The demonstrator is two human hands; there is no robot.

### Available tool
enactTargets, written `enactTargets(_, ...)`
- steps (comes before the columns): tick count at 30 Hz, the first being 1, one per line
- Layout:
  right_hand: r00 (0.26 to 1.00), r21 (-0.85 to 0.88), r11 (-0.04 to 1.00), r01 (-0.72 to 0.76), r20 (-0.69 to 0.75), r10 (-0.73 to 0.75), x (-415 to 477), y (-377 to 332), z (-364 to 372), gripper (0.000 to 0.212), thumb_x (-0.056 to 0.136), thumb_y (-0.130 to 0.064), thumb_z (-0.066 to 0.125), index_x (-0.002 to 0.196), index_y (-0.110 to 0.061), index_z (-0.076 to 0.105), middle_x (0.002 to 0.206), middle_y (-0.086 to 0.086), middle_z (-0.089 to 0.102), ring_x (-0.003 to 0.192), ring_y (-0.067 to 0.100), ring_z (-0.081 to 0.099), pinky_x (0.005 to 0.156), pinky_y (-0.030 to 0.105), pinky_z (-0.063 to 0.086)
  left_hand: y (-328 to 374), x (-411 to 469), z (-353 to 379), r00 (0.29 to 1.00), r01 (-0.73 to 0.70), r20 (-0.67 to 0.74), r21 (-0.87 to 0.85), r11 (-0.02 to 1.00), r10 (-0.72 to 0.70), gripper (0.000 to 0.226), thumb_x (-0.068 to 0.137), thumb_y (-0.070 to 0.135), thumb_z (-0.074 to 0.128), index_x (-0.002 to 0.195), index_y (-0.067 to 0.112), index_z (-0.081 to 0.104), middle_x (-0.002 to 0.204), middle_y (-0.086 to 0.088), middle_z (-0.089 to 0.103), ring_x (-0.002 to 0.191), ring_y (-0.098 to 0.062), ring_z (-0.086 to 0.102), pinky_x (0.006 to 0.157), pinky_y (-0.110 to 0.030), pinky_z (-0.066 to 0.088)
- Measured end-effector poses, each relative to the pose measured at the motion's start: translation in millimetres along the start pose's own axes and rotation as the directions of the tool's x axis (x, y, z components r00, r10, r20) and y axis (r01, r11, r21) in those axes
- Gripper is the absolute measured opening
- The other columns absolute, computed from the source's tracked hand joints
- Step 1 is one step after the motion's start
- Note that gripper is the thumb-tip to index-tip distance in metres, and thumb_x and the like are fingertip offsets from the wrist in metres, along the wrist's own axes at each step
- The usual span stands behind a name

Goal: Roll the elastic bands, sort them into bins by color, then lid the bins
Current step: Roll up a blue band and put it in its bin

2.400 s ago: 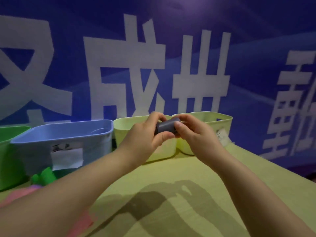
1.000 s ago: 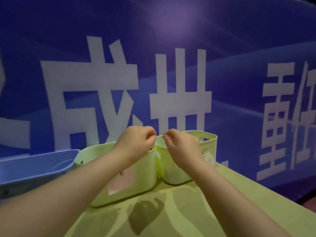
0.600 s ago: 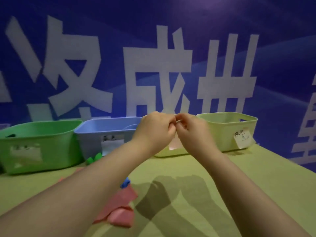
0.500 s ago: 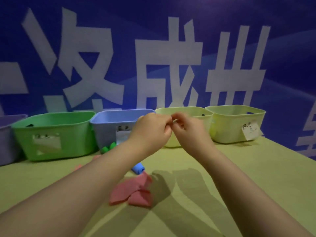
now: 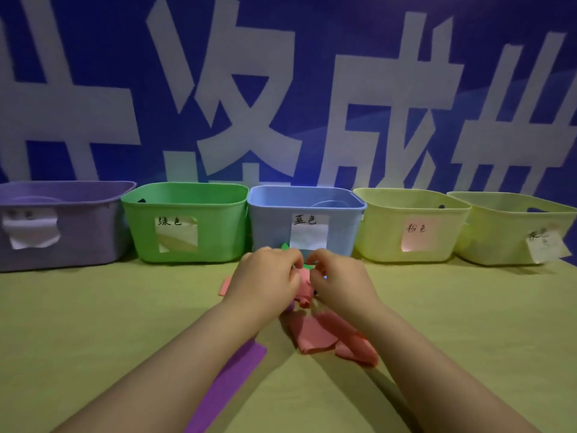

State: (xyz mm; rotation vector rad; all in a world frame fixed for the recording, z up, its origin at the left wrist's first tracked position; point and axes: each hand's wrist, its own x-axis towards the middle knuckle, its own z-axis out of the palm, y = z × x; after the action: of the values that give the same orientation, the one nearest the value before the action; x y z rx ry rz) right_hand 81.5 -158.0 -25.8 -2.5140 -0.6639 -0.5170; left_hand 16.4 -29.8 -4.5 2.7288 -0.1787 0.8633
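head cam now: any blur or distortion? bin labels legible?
Head view: dim, blue-violet cast; wide-angle bowing tilts the purple bin and the rightmost yellow bin outward; labels on the green bin and blue bin are legible, the edge ones smeared; left hand and right hand slightly motion-blurred; soft shadows on the table.

five bins (image 5: pixel 187 195), five paper labels (image 5: pixel 309 235), two hands (image 5: pixel 265 276), one flat purple band (image 5: pixel 231 382)

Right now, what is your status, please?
Left hand and right hand curled together before blue bin; hold unclear. Green band between them. Pink bands, purple band lie loose nearby.
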Motion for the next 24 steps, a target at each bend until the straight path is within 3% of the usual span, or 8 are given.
enactTargets(6, 0.997, -0.115, 0.991, -0.066, 0.026, 0.069, 3, 25, 15, 0.030, 0.087, -0.026, 0.049, 0.115, -0.026, 0.057, 0.113, -0.002, 0.063, 0.106, 0.022, 0.054, 0.085, 0.033, 0.036, -5, -7, 11, 1.000, -0.022, -0.001, 0.002, 1.000, 0.022, 0.023, 0.090, 0.021, 0.045, 0.107, 0.022, 0.060, 0.098, 0.000, 0.065, 0.099, -0.021, 0.052, 0.077, -0.030, 0.036)
enactTargets(11, 0.969, -0.207, 0.962, -0.178, 0.135, 0.208, 4, 37, 22, 0.038, 0.083, -0.037, 0.052, 0.120, -0.028, 0.052, 0.116, 0.001, 0.058, 0.108, 0.025, 0.053, 0.083, 0.034, 0.036, -9, -10, 15, 0.999, -0.032, 0.018, 0.040, 0.999, 0.031, 0.023, 0.091, 0.022, 0.043, 0.108, 0.023, 0.058, 0.098, -0.001, 0.063, 0.096, -0.020, 0.052, 0.076, -0.029, 0.032)
enactTargets(19, 0.953, 0.015, 0.965, -0.264, 0.159, 0.258, 12, 40, 13, 0.036, 0.087, -0.023, 0.051, 0.123, -0.019, 0.050, 0.100, 0.010, 0.066, 0.091, 0.027, 0.060, 0.062, 0.028, 0.036, -2, -7, 17, 1.000, -0.025, -0.008, -0.080, 0.996, 0.025, 0.025, 0.089, 0.020, 0.046, 0.113, 0.021, 0.056, 0.106, 0.002, 0.060, 0.100, -0.020, 0.054, 0.082, -0.033, 0.041)
enactTargets(24, 0.962, 0.306, 0.912, -0.271, 0.088, 0.257, 14, 26, -5, 0.030, 0.084, -0.018, 0.056, 0.113, -0.023, 0.051, 0.072, 0.001, 0.058, 0.060, 0.017, 0.051, 0.052, 0.029, 0.036, -3, -6, 22, 1.000, 0.009, -0.021, -0.078, 0.997, -0.010, 0.027, 0.090, 0.025, 0.042, 0.112, 0.018, 0.055, 0.104, -0.001, 0.058, 0.095, -0.024, 0.055, 0.078, -0.035, 0.042)
